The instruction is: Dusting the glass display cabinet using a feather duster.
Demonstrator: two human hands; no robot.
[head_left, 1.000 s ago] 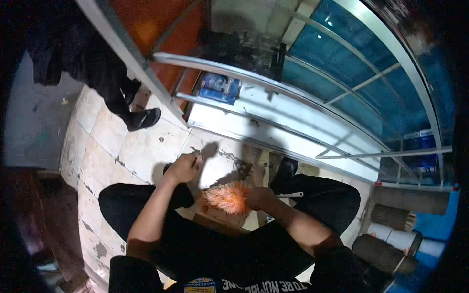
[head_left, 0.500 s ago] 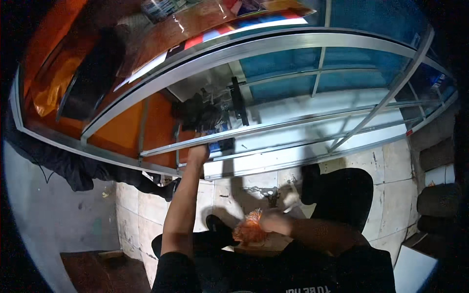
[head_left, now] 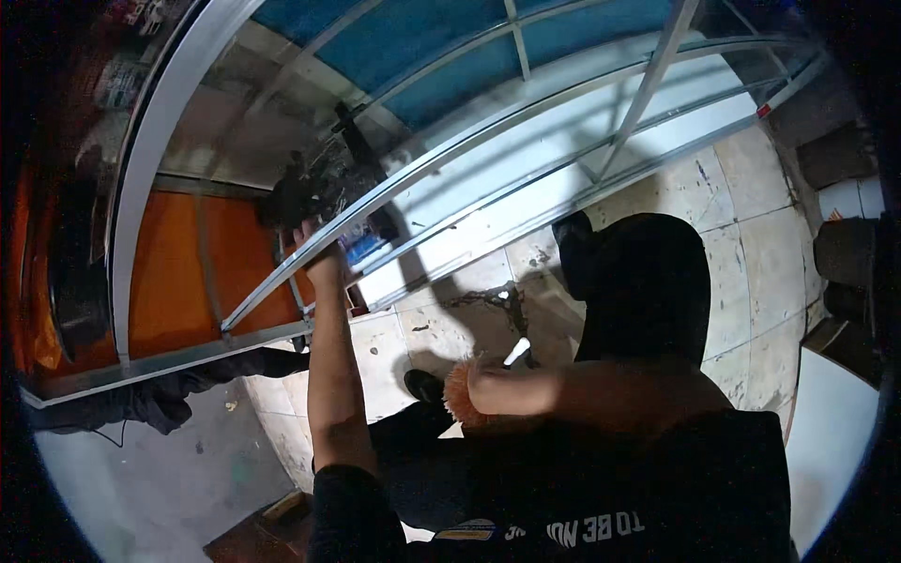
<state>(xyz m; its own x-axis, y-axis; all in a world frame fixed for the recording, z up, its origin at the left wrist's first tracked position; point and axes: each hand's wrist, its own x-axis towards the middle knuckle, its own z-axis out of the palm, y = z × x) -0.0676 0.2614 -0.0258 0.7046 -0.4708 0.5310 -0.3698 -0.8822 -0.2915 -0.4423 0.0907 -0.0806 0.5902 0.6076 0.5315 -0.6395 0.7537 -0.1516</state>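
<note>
My left hand [head_left: 324,266] is at the lower metal rail [head_left: 399,192] of a glass display cabinet, its fingers round the rail and partly hidden behind it. Close to it inside the cabinet is a blue and white packet [head_left: 364,242], beside a jumble of dark and clear items [head_left: 324,183]. Low in front of my body, my right hand [head_left: 497,389] is closed on a duster with a fluffy orange head [head_left: 459,392]. A short white piece [head_left: 515,353] shows past that hand, possibly the duster's handle.
The cabinet has a white bottom shelf [head_left: 488,211], blue panels [head_left: 460,80] and an orange side [head_left: 174,272]. Tiled floor [head_left: 741,272] with dark stains lies below. Dark cloth [head_left: 178,389] hangs at the left. A white panel [head_left: 835,422] stands at the right.
The view has turned, so the cabinet now slants more steeply. My right hand has swung slightly left with the duster. My left hand stays at the rail.
</note>
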